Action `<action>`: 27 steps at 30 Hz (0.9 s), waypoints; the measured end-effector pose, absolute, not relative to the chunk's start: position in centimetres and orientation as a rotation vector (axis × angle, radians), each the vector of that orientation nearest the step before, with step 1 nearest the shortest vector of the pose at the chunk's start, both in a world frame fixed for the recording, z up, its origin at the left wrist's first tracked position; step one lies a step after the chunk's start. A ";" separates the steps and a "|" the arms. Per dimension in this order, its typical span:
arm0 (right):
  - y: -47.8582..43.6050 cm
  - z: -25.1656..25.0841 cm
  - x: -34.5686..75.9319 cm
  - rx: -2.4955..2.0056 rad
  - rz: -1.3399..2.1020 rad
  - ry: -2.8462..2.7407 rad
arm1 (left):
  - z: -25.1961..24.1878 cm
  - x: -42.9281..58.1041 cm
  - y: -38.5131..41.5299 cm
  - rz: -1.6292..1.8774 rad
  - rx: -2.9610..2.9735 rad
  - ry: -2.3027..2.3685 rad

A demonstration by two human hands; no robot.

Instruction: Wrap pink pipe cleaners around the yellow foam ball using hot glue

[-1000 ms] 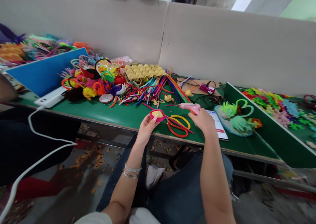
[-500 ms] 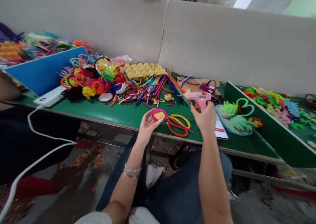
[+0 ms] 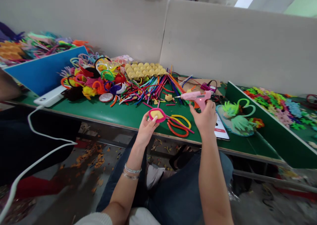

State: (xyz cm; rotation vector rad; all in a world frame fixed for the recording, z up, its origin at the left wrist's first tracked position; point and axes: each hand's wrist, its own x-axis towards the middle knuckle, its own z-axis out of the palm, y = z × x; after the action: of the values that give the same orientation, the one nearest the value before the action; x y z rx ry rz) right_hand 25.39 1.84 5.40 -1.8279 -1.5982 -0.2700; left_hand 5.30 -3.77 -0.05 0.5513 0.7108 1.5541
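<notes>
Between the thumb and fingers of my left hand is a yellow egg-carton cup with a pink pipe-cleaner rim. My right hand is wrapped round the handle of a pink hot glue gun. Its nozzle points left, above and to the right of the cup, apart from it. On the green table between my hands lie a bent yellow pipe cleaner and a bent red-orange pipe cleaner. A phone lies beside my right wrist, partly covered by it.
A yellow egg tray stands behind loose pipe cleaners. Colourful pipe-cleaner pieces are heaped at left by a white power bank-like box. A blue divider and green divider flank the table. Another person's arm shows at far left.
My left hand has shifted slightly left, and the pink-rimmed cup has turned to show more of its inside. The glue gun has moved a little left and tilted slightly.
</notes>
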 end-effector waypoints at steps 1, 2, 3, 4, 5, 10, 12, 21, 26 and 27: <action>1.8 5.5 25.3 -1.834 -0.271 -1.606 | 0.1 5.4 -3.8 1.595 0.585 0.720; 1.7 5.5 25.3 -1.842 -0.271 -1.614 | 0.3 5.5 -3.9 1.649 0.630 0.733; 1.6 5.6 25.2 -1.851 -0.269 -1.620 | 0.5 5.5 -4.0 1.708 0.684 0.756; 1.6 5.6 25.2 -1.860 -0.267 -1.626 | 0.8 5.6 -4.2 1.767 0.744 0.791; 1.6 5.6 25.2 -1.867 -0.264 -1.630 | 1.0 5.6 -4.3 1.817 0.805 0.838; 1.6 5.5 25.1 -1.882 -0.254 -1.652 | 1.7 5.5 -5.1 1.965 1.057 1.090; 1.7 5.4 25.0 -1.891 -0.247 -1.660 | 1.9 5.5 -5.3 1.998 1.137 1.161; 1.8 5.3 25.2 -1.879 -0.240 -1.650 | 2.4 5.3 -5.9 1.960 1.243 1.339; 1.9 5.3 25.5 -1.866 -0.230 -1.647 | 2.1 5.0 -5.0 1.846 0.958 0.978; 1.9 5.3 25.5 -1.865 -0.231 -1.648 | 2.0 4.9 -4.8 1.799 0.870 0.884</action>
State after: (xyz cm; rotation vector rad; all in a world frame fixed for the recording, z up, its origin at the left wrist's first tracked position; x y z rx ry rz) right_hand 25.46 1.93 5.27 -1.8653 -1.6476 -0.2311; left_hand 4.94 -4.83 2.03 0.8696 0.8837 1.7993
